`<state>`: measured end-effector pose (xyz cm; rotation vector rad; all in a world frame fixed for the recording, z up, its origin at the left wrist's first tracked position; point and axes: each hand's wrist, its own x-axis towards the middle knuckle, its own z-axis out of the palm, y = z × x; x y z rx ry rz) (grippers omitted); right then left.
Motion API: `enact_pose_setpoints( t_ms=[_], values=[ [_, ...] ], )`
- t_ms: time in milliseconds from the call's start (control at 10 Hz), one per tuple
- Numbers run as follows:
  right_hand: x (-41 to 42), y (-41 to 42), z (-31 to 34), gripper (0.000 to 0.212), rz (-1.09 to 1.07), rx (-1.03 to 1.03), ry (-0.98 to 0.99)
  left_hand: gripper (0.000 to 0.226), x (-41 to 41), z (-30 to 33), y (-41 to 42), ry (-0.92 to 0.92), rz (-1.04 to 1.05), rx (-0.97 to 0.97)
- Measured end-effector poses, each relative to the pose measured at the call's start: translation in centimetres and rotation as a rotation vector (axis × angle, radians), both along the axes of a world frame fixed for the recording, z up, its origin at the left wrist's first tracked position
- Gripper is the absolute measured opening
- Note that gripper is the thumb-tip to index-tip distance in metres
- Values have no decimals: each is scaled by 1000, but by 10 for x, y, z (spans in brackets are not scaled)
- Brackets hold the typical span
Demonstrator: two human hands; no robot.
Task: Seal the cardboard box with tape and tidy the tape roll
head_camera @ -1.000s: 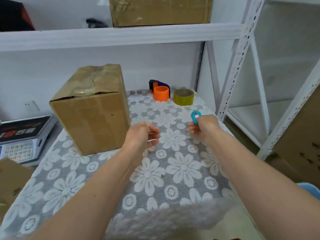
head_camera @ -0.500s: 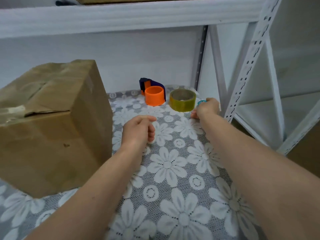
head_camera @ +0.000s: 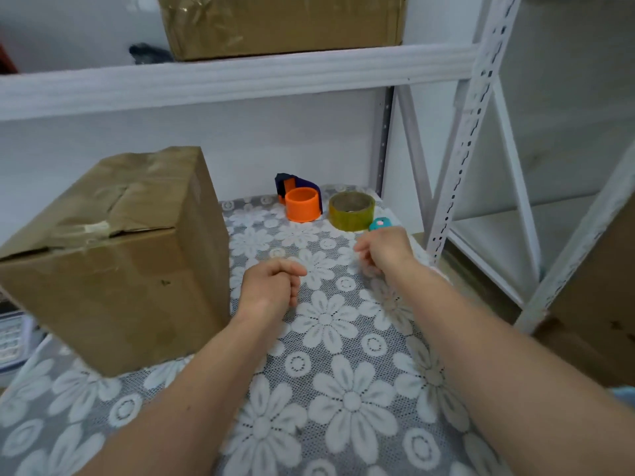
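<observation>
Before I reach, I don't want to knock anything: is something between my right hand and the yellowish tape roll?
Only the small teal object, lying just beyond the right hand at the near right edge of the yellowish tape roll. The orange roll stands left, out of the way.

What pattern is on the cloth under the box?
White daisy-like flowers and small rings on grey lace cloth, clearest in the head view, under the cardboard box.
</observation>
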<state>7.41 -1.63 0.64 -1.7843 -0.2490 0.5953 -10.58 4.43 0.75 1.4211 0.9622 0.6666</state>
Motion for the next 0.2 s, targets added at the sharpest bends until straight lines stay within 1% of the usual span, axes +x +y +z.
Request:
enact_pose_setpoints(
  t_ms=[100, 200],
  values=[
    [-36, -19, -3, 32, 70, -50, -72, 46, -18, 8, -17, 33, 17, 26],
    [-65, -35, -11, 28, 126, -120, -103, 45, -40, 14, -36, 102, 13, 41]
  ],
)
